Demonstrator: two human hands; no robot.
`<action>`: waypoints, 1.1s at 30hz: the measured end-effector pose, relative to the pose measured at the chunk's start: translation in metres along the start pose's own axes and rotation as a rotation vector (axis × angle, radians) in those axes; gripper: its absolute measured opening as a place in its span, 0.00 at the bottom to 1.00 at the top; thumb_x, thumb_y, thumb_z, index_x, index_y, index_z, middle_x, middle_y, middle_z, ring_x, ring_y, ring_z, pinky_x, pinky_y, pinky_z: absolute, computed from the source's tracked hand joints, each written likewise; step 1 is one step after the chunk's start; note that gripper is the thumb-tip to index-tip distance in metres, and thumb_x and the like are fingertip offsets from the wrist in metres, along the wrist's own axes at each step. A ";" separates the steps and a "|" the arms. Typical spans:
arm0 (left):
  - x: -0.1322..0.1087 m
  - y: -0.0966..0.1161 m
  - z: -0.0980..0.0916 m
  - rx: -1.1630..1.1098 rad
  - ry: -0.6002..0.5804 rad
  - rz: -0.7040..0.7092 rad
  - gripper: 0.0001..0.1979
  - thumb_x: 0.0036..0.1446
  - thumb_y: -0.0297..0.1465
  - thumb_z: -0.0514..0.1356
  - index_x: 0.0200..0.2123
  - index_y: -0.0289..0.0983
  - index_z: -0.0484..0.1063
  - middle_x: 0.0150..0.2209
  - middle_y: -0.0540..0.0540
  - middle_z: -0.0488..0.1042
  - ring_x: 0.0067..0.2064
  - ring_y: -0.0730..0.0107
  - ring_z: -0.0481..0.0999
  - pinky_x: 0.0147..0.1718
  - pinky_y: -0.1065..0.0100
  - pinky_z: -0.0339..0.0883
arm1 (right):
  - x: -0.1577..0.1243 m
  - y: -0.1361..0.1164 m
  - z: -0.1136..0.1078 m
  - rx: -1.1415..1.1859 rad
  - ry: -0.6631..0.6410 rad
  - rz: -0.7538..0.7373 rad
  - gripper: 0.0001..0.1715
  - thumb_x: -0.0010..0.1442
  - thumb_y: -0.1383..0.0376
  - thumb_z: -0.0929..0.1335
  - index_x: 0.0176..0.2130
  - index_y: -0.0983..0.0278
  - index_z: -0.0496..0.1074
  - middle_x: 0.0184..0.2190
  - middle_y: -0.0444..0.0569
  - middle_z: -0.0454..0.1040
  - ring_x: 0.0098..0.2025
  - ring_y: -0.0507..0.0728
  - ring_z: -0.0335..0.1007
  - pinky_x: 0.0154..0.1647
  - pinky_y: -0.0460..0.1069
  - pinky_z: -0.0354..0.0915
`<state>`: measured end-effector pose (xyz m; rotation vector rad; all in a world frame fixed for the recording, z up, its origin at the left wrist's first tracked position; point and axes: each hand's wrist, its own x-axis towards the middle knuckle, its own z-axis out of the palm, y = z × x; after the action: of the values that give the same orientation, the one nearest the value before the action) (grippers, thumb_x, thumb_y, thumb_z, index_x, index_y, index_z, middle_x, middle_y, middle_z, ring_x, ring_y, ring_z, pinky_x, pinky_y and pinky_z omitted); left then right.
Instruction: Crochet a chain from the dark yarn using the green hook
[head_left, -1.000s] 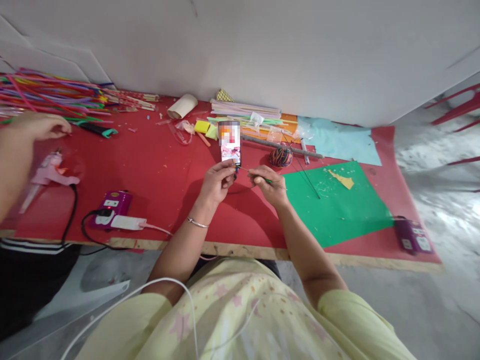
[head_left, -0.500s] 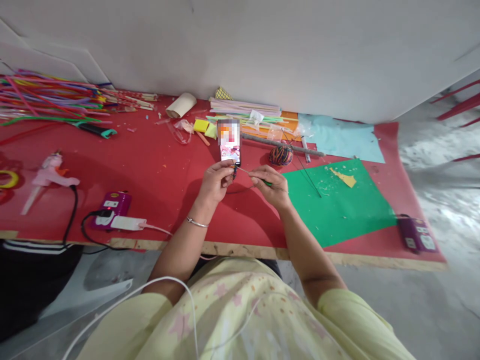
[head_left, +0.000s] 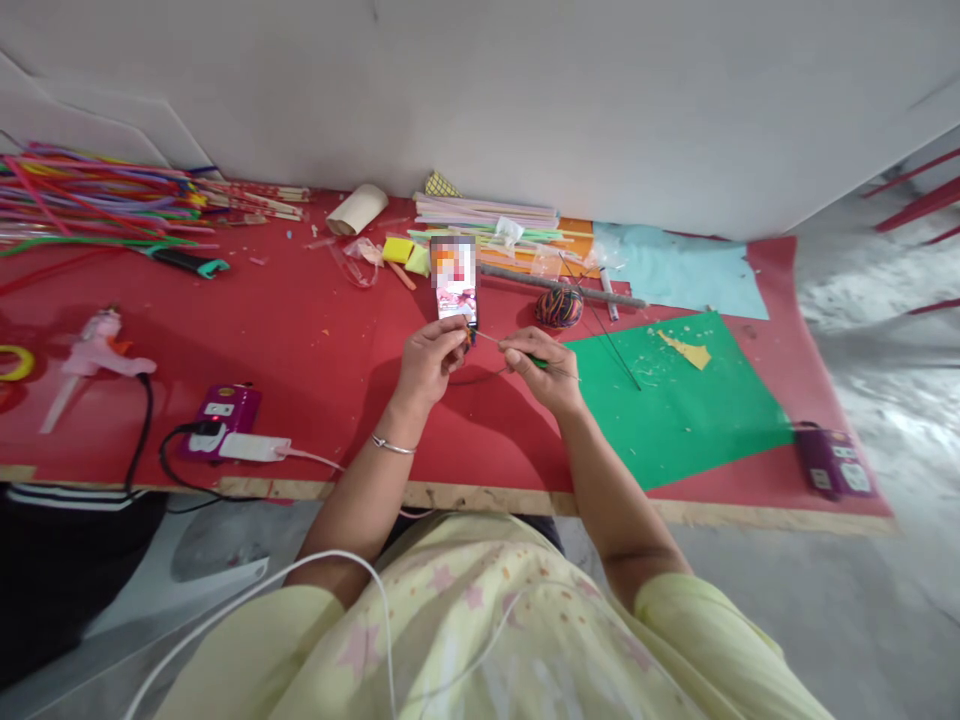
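Note:
My left hand (head_left: pixel 427 362) is closed, pinching a small piece of dark multicoloured crochet work (head_left: pixel 471 338) between thumb and fingers. In my right hand (head_left: pixel 549 372) is a crochet hook (head_left: pixel 538 362) with a green handle, its thin metal shaft pointing left into the crochet work. A strand of yarn (head_left: pixel 480 379) hangs between the two hands. The matching ball of multicoloured yarn (head_left: pixel 559 307) lies beyond my right hand, with thin dark sticks beside it. Just past my fingertips stands a phone (head_left: pixel 456 300) with its screen lit.
On the red table (head_left: pixel 322 370), a green sheet (head_left: pixel 675 420) with scraps lies right and a pink glue gun (head_left: pixel 101 350) left. Purple power strips (head_left: pixel 225 410) sit near the front edge. Straws (head_left: pixel 487 212), a cardboard tube (head_left: pixel 358 210) and pipe cleaners (head_left: pixel 90 195) line the wall.
Both hands stay in nearly the same place, with the hook still at the crochet work. The whole view has shifted slightly.

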<state>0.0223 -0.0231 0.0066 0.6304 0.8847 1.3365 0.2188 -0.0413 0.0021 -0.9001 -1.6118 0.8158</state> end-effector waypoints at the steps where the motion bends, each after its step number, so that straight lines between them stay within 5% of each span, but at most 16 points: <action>1: 0.000 0.000 0.000 -0.001 -0.006 0.000 0.14 0.42 0.31 0.72 0.36 0.35 0.84 0.22 0.50 0.74 0.21 0.80 0.66 0.17 0.76 0.51 | 0.000 0.000 0.000 0.005 0.000 -0.002 0.09 0.65 0.59 0.74 0.45 0.53 0.85 0.38 0.47 0.81 0.38 0.53 0.78 0.42 0.51 0.75; 20: 0.002 -0.003 0.000 0.077 0.001 0.034 0.13 0.41 0.30 0.72 0.34 0.35 0.82 0.18 0.53 0.69 0.19 0.81 0.62 0.18 0.75 0.50 | -0.003 -0.002 0.000 -0.063 -0.003 -0.004 0.10 0.65 0.56 0.74 0.44 0.53 0.85 0.39 0.48 0.82 0.39 0.55 0.78 0.44 0.52 0.76; 33: 0.003 -0.006 0.000 0.090 0.075 0.071 0.13 0.41 0.31 0.72 0.34 0.34 0.81 0.17 0.55 0.69 0.18 0.82 0.60 0.18 0.75 0.51 | -0.006 0.001 0.005 -0.212 0.010 -0.167 0.11 0.66 0.62 0.73 0.48 0.54 0.84 0.42 0.49 0.82 0.43 0.55 0.80 0.45 0.50 0.75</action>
<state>0.0256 -0.0215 0.0015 0.6908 0.9956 1.3975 0.2147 -0.0467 -0.0022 -0.9013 -1.7620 0.5306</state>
